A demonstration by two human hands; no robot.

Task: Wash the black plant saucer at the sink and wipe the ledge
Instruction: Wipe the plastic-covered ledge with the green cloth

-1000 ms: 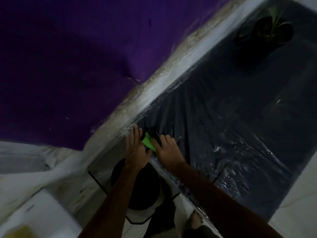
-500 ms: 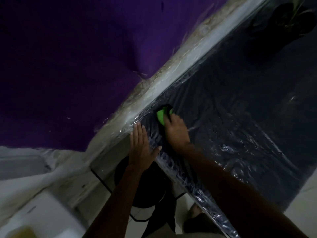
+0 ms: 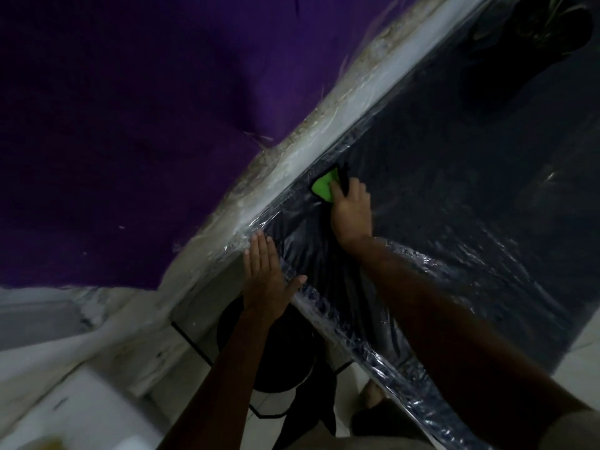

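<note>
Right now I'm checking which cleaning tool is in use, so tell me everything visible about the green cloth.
The green cloth is a bright lime piece, soft-looking and bunched, with a dark edge or strap on its right side. It lies pressed on the dark ledge covered in shiny clear film, near the pale wall edge. The right hand covers its lower right part; the rest is hidden.
</note>
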